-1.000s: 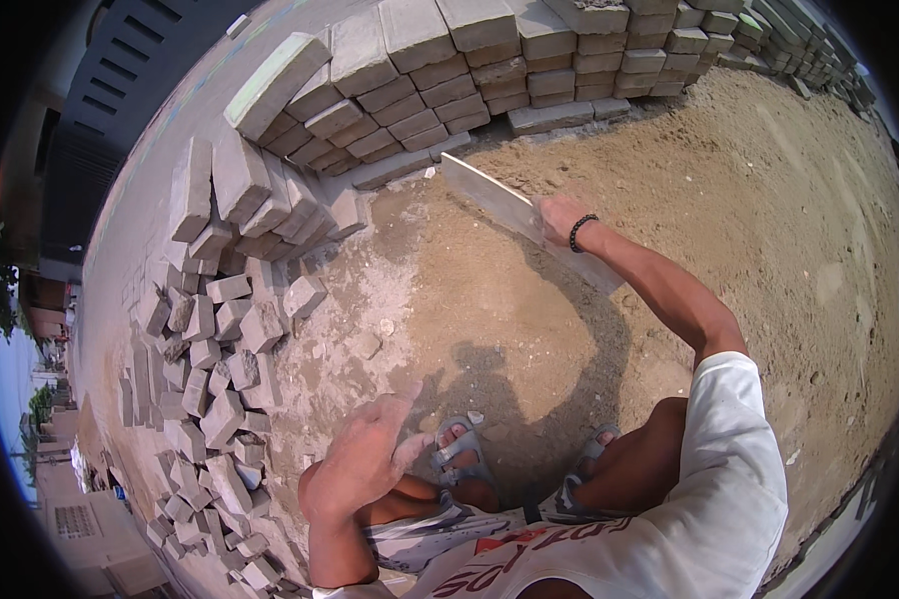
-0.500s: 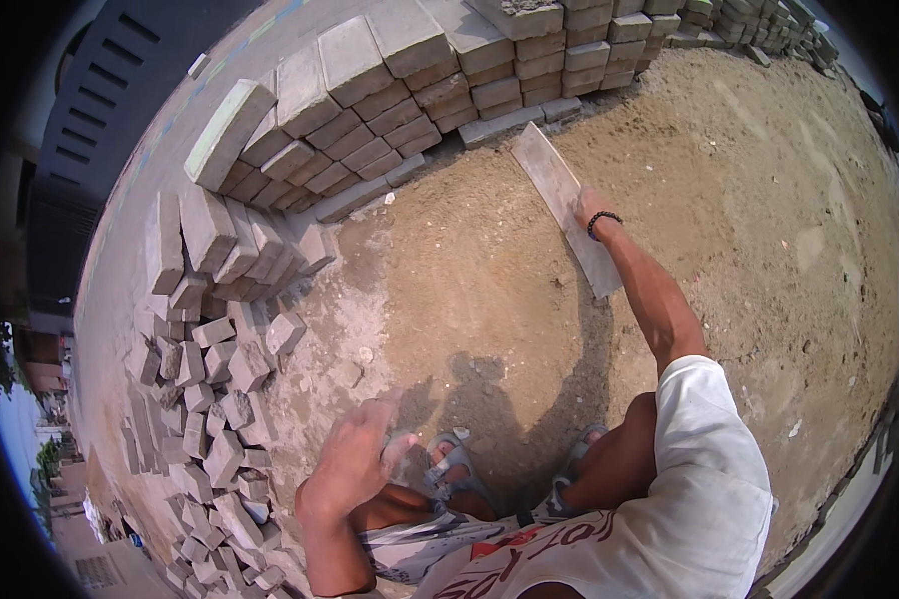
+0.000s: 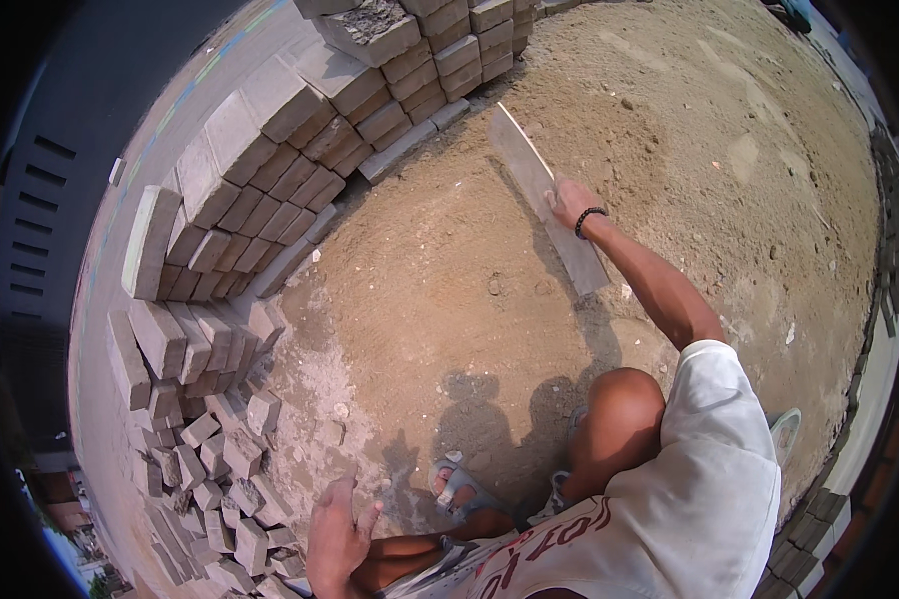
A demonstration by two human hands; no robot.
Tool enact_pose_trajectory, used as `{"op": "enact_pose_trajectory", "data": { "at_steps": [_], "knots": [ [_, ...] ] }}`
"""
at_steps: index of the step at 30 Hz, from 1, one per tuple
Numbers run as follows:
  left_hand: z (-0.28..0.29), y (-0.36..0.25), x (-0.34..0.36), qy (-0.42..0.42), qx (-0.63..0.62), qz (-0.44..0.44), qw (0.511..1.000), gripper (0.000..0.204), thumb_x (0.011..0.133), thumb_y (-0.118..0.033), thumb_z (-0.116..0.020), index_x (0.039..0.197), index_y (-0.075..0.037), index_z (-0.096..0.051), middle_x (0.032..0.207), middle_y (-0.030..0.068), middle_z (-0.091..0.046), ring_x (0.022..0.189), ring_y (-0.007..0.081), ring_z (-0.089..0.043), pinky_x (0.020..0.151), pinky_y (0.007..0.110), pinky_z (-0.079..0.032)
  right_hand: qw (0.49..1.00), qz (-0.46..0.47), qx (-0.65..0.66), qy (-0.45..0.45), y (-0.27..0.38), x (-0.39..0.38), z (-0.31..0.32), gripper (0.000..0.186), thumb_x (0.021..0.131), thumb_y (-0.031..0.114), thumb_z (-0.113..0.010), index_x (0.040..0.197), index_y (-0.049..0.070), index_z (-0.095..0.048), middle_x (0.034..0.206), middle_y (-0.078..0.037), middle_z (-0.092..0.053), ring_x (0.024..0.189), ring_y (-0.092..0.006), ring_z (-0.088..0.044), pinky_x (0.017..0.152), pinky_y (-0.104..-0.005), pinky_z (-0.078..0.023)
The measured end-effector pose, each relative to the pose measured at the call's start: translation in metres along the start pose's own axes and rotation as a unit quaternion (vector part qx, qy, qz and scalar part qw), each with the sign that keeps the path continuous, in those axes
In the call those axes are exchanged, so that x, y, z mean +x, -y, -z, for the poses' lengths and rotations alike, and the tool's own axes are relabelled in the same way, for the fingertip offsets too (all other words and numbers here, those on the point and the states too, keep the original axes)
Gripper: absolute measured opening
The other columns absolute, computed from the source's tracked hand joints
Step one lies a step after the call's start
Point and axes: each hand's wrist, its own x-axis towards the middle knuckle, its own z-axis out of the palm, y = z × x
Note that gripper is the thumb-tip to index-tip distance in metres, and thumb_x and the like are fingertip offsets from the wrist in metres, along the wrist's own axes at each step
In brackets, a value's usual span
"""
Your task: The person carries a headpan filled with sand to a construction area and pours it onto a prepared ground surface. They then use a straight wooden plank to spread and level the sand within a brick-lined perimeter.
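My right hand [image 3: 572, 205], a dark beaded bracelet on its wrist, grips a long flat board [image 3: 581, 262] by its upper edge. The board is tilted on edge over the sandy ground [image 3: 440, 290], with a dark shadow running along its left side. Whether its lower edge touches the sand I cannot tell. My left hand [image 3: 336, 534] hangs near my left knee at the lower edge, its fingers spread and nothing in them. I squat with sandalled feet [image 3: 457, 487] on the sand.
A stacked wall of grey paving bricks [image 3: 260, 150] curves along the far left. Below it lies a loose heap of bricks [image 3: 240, 454]. Rougher, lumpy sand [image 3: 639, 130] stretches to the far right. A line of bricks [image 3: 814, 529] edges the right side.
The view has turned, so the brick wall sits further left and lower. My right hand still holds the board. My left hand has dropped lower, and my right knee is more raised in view.
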Motion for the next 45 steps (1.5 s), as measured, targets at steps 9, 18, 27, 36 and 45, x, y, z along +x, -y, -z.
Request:
{"op": "enact_pose_trajectory", "data": {
  "at_steps": [9, 18, 27, 36, 45],
  "knots": [
    [0.006, -0.042, 0.055, 0.071, -0.028, -0.026, 0.997, 0.055, 0.084, -0.022, -0.065, 0.13, 0.001, -0.043, 0.109, 0.0244, -0.057, 0.1, 0.0392, -0.055, 0.085, 0.043, -0.045, 0.997, -0.076, 0.018, -0.006, -0.053, 0.068, -0.025, 0.033, 0.085, 0.022, -0.052, 0.105, -0.005, -0.054, 0.094, -0.03, -0.061, 0.091, -0.0439, -0.06, 0.078, -0.0495, -0.048],
    [-0.012, -0.006, 0.063, 0.093, 0.007, 0.036, 0.995, 0.056, 0.084, -0.024, -0.065, 0.13, -0.001, -0.043, 0.104, 0.0203, -0.061, 0.091, 0.0362, -0.059, 0.078, 0.041, -0.048, 0.955, -0.269, -0.062, -0.111, -0.251, 0.018, 0.044, 0.042, 0.085, 0.035, -0.054, 0.105, -0.002, -0.057, 0.102, -0.029, -0.061, 0.097, -0.0415, -0.059, 0.083, -0.0485, -0.047],
    [-0.021, 0.019, 0.031, 0.108, -0.014, 0.041, 0.993, 0.055, 0.089, -0.016, -0.054, 0.139, -0.007, -0.036, 0.14, 0.0178, -0.04, 0.131, 0.0317, -0.035, 0.108, 0.038, -0.027, 0.867, -0.451, -0.069, -0.199, -0.323, 0.028, 0.115, 0.028, 0.087, 0.021, -0.048, 0.105, 0.004, -0.063, 0.109, -0.02, -0.063, 0.103, -0.037, -0.06, 0.083, -0.0477, -0.048],
    [-0.021, 0.034, 0.026, 0.124, -0.07, 0.208, 0.968, 0.053, 0.086, -0.017, -0.059, 0.134, -0.002, -0.041, 0.121, 0.0189, -0.053, 0.109, 0.0337, -0.051, 0.094, 0.041, -0.039, 0.986, -0.085, -0.11, -0.088, -0.153, 0.167, 0.018, 0.02, 0.084, 0.01, -0.045, 0.099, 0.001, -0.056, 0.089, -0.025, -0.063, 0.086, -0.0409, -0.062, 0.072, -0.0494, -0.05],
    [-0.015, -0.009, 0.032, 0.091, -0.015, 0.116, 0.989, 0.059, 0.084, -0.026, -0.065, 0.134, -0.005, -0.041, 0.103, 0.0186, -0.062, 0.086, 0.0342, -0.062, 0.075, 0.041, -0.048, 0.94, 0.323, -0.097, 0.058, -0.089, 0.069, 0.002, 0.024, 0.084, 0.009, -0.048, 0.105, 0.002, -0.056, 0.082, -0.019, -0.06, 0.079, -0.0381, -0.06, 0.067, -0.047, -0.047]
  ]
}}
